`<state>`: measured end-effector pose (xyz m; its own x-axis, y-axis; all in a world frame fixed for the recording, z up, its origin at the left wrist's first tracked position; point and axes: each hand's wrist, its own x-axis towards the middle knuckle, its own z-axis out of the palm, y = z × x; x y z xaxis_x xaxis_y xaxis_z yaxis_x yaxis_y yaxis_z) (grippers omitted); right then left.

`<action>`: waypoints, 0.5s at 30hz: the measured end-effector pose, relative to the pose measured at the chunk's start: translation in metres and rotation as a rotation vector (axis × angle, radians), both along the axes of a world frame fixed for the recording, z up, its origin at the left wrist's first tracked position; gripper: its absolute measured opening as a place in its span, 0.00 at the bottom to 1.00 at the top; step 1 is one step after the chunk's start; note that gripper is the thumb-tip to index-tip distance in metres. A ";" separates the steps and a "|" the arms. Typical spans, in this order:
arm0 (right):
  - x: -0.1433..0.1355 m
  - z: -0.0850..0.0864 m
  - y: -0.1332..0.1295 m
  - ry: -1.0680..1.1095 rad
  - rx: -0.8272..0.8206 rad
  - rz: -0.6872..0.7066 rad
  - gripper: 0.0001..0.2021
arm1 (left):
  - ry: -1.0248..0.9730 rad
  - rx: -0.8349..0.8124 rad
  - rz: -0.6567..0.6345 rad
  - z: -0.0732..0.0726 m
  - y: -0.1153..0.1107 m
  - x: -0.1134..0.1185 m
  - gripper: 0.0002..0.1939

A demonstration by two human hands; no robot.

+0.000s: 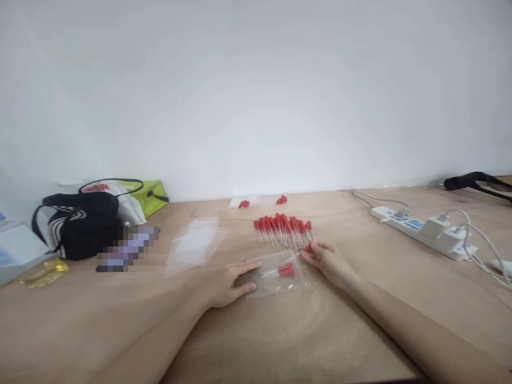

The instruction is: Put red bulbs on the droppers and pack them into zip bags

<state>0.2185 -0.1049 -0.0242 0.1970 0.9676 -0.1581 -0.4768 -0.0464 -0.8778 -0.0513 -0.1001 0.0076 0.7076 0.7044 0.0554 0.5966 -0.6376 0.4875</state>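
Note:
A clear zip bag (268, 285) lies flat in front of me with a few red-bulbed droppers (286, 270) inside, their bulbs toward the zip end on the right. My left hand (234, 282) rests on the bag's left end, thumb and fingers spread apart. Beside the bag's upper right corner, my right hand (326, 261) pinches a single dropper (307, 248) by its red bulb, the clear stem pointing left. Just beyond the bag, a row of loose red-bulbed droppers (282, 226) lies side by side, bulbs facing the wall.
Flat clear bags (196, 242) lie to the left. Filled bags with red bulbs (244, 204) sit near the wall. A power strip (420, 232) with cables stands right; a black bag (86, 221), a green bag (152, 197) and a yellow clear item (46, 273) are left.

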 end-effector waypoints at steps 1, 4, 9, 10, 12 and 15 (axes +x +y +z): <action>-0.002 0.001 -0.002 -0.014 -0.018 0.033 0.08 | 0.005 0.007 0.006 0.000 0.000 0.000 0.24; -0.008 0.005 -0.007 -0.195 -0.062 0.126 0.08 | -0.010 0.023 -0.006 -0.002 0.000 0.000 0.24; -0.015 0.010 -0.011 -0.477 -0.002 0.195 0.10 | -0.028 0.028 -0.013 -0.006 0.001 -0.001 0.24; -0.017 0.010 -0.012 -0.480 0.017 0.198 0.10 | -0.027 0.027 -0.014 -0.006 0.001 -0.001 0.24; -0.021 0.009 -0.011 -0.458 0.051 0.199 0.11 | -0.020 0.023 -0.015 -0.006 0.001 -0.001 0.24; -0.028 0.006 -0.010 -0.421 0.066 0.219 0.13 | -0.008 0.024 -0.013 -0.006 0.002 -0.001 0.24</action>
<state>0.1901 -0.1147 -0.0183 0.0208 0.9987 -0.0456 -0.0645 -0.0441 -0.9969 -0.0524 -0.0983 0.0013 0.7160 0.6938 0.0773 0.5846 -0.6565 0.4766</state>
